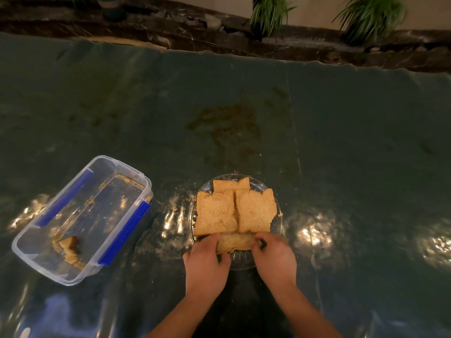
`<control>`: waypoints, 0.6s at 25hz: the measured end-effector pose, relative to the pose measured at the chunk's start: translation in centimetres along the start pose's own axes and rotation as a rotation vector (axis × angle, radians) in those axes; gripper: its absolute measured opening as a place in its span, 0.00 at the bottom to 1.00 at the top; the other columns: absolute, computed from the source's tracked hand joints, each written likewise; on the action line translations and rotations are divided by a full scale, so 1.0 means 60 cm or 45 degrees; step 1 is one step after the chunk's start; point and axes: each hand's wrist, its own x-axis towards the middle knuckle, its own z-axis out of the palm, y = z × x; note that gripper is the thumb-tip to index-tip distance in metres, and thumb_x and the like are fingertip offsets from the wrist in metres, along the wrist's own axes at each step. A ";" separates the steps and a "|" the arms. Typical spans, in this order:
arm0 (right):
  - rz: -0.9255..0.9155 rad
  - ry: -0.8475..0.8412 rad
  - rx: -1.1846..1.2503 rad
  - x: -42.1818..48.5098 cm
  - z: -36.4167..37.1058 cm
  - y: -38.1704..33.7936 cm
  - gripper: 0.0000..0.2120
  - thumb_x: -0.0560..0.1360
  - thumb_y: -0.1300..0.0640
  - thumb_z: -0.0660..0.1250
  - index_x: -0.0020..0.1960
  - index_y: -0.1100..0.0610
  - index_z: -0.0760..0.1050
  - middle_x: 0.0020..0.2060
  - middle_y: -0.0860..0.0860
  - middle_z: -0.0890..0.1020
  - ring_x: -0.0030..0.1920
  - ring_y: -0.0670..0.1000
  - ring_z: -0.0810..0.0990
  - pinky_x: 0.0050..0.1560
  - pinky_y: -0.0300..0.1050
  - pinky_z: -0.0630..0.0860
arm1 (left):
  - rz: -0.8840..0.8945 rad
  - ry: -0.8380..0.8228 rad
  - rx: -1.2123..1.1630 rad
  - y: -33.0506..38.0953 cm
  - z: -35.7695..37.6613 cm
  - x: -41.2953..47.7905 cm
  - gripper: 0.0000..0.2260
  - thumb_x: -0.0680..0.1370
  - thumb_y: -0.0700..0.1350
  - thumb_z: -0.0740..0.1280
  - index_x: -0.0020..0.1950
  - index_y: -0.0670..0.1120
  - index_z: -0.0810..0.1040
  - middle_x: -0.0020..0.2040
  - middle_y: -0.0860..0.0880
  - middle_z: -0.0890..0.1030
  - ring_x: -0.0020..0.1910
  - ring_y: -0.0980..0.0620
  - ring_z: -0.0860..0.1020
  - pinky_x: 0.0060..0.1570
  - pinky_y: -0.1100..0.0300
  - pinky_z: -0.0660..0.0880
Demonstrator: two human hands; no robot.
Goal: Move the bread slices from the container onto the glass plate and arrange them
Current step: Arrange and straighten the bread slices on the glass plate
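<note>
A round glass plate point(277, 229) sits on the dark green table cover in front of me. Three bread slices lie flat on it: one at the far side point(230, 185), one on the left point(216, 213), one on the right point(256, 211). A further slice point(235, 242) rests at the plate's near edge. My left hand point(206, 264) pinches its left end and my right hand point(275, 257) pinches its right end. The clear plastic container point(29, 250) with blue clips lies to the left, holding a bread scrap point(69, 242) and crumbs.
Crumbs lie scattered around the plate and a brownish stain point(227, 123) marks the cover beyond it. A dark stone ledge point(219, 42) with potted plants point(268, 11) runs along the table's far edge.
</note>
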 end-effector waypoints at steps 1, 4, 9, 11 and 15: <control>-0.022 -0.001 -0.014 -0.002 0.000 0.002 0.08 0.74 0.55 0.68 0.52 0.53 0.82 0.47 0.48 0.84 0.47 0.50 0.81 0.44 0.45 0.79 | 0.013 -0.002 0.017 -0.001 0.001 -0.002 0.16 0.74 0.47 0.67 0.61 0.54 0.77 0.51 0.55 0.80 0.53 0.53 0.76 0.57 0.52 0.65; -0.085 -0.012 -0.086 -0.011 0.000 0.012 0.09 0.73 0.55 0.69 0.52 0.54 0.82 0.49 0.48 0.83 0.51 0.50 0.79 0.46 0.45 0.78 | 0.086 -0.036 0.157 -0.008 -0.001 -0.007 0.17 0.74 0.48 0.65 0.63 0.53 0.78 0.56 0.55 0.80 0.57 0.52 0.75 0.59 0.51 0.65; -0.149 -0.036 -0.231 -0.024 0.002 0.014 0.10 0.73 0.52 0.68 0.52 0.51 0.81 0.50 0.45 0.81 0.51 0.49 0.76 0.43 0.43 0.79 | 0.254 -0.058 0.442 -0.017 -0.005 -0.017 0.14 0.70 0.48 0.69 0.55 0.50 0.83 0.53 0.53 0.83 0.53 0.50 0.78 0.58 0.46 0.71; -0.151 -0.047 -0.230 -0.025 0.001 0.015 0.10 0.73 0.52 0.68 0.53 0.51 0.81 0.51 0.45 0.81 0.52 0.49 0.76 0.44 0.42 0.78 | 0.304 -0.043 0.471 -0.018 -0.004 -0.020 0.14 0.67 0.48 0.71 0.52 0.50 0.84 0.51 0.53 0.83 0.50 0.50 0.79 0.55 0.46 0.74; -0.134 -0.068 -0.158 -0.025 -0.007 0.016 0.09 0.72 0.52 0.70 0.52 0.51 0.82 0.50 0.45 0.80 0.51 0.48 0.77 0.44 0.42 0.77 | 0.322 -0.016 0.411 -0.021 -0.008 -0.023 0.12 0.67 0.47 0.73 0.50 0.50 0.84 0.48 0.53 0.82 0.49 0.50 0.79 0.55 0.46 0.75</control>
